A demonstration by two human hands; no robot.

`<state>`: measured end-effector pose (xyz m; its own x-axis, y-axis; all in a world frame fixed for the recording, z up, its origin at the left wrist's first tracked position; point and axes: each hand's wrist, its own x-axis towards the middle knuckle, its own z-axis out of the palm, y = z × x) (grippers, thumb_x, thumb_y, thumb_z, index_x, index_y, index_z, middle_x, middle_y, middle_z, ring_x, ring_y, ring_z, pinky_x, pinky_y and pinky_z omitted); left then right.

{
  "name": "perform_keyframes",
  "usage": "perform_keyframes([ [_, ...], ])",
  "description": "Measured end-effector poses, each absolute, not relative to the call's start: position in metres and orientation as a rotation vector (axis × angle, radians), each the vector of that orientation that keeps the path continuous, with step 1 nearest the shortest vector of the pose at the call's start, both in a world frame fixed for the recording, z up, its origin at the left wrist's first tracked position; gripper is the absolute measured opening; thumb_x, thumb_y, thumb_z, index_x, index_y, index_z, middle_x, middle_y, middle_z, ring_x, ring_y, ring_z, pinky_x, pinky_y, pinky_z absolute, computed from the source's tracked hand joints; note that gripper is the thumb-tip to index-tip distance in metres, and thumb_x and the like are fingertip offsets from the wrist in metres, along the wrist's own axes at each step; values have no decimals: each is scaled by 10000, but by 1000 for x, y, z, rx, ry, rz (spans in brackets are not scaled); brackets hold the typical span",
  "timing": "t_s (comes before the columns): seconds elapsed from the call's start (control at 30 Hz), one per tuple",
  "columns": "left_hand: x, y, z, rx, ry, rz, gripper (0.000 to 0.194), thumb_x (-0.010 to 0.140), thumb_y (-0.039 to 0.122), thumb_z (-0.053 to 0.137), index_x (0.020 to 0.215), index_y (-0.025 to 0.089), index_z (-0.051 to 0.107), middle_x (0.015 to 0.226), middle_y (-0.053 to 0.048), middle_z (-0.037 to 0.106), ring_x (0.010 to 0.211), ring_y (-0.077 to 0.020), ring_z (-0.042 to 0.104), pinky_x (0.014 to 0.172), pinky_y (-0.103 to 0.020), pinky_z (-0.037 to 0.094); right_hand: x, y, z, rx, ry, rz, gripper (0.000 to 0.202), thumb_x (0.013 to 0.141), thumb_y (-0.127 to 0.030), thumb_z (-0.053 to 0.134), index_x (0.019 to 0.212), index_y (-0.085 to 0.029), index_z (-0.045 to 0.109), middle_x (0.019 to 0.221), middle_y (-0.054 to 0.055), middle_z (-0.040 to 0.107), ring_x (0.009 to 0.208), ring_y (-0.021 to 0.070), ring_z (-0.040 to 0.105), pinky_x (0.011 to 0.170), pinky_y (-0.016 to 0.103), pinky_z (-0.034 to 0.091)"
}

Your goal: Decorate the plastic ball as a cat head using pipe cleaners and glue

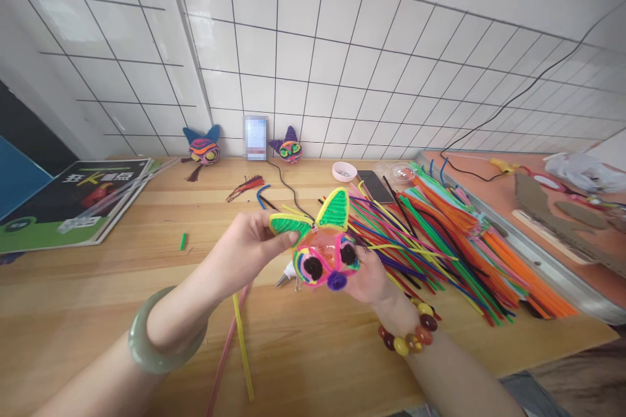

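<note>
Between my two hands I hold up a pipe-cleaner animal head [327, 244], with green ears edged in yellow, black round eyes and a purple nose. My left hand [252, 247] pinches its left ear between thumb and fingers. My right hand [369, 277] is closed around the head's lower right side, its fingers partly hidden behind it. A yellow pipe cleaner [405, 247] sticks out to the right near my right hand. Below the head, the metal tip of a white tool [286, 273] shows; most of it is hidden.
Many coloured pipe cleaners [469, 260] spread over the right of the wooden table [122, 306]. Two finished animal heads, one blue-eared [203, 146] and one purple-eared [288, 144], lean by the wall beside a lit phone [256, 138]. A pink dish [344, 172] and dark phone [375, 186] lie behind.
</note>
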<state>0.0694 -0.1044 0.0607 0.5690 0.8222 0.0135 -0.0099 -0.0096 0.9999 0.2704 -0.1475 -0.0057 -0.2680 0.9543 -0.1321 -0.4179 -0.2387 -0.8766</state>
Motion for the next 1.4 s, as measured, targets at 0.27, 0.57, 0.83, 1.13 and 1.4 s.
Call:
perform_keyframes([
  [0.27,69,-104,60,1457,728,749,161,838,275,687,949,191,768,939,-15,787,929,-204,706,869,-294,519,271,-148,-5,-849,-914,1716,460,665,-613,643,953,-260,708,1080,71,733,1260,327,542,1119,556,306],
  [0.57,68,-104,61,1477,743,738,188,838,306,679,956,188,767,961,-29,785,978,-232,702,908,-325,517,272,-148,-6,-858,-944,1747,502,680,-634,607,989,-251,707,1114,73,725,1210,316,578,1081,545,356],
  [0.83,66,-103,58,1508,754,737,205,843,333,671,934,177,766,945,-40,784,925,-233,708,874,-331,529,271,-148,-2,-882,-964,1747,517,666,-667,613,958,-252,713,1111,77,724,1197,330,583,1071,560,353],
  [1.13,65,-103,58,1543,777,720,203,847,356,657,825,176,748,909,-38,782,913,-244,707,854,-341,536,271,-148,-8,-876,-943,1741,551,696,-645,582,1042,-230,689,1082,100,725,1200,333,583,1062,575,356],
  [1.4,67,-101,58,1522,759,734,186,836,336,675,848,167,752,950,-45,783,907,-234,709,842,-326,537,273,-148,-10,-871,-978,1743,536,701,-666,558,999,-243,695,1091,87,720,1217,331,571,1003,555,417],
])
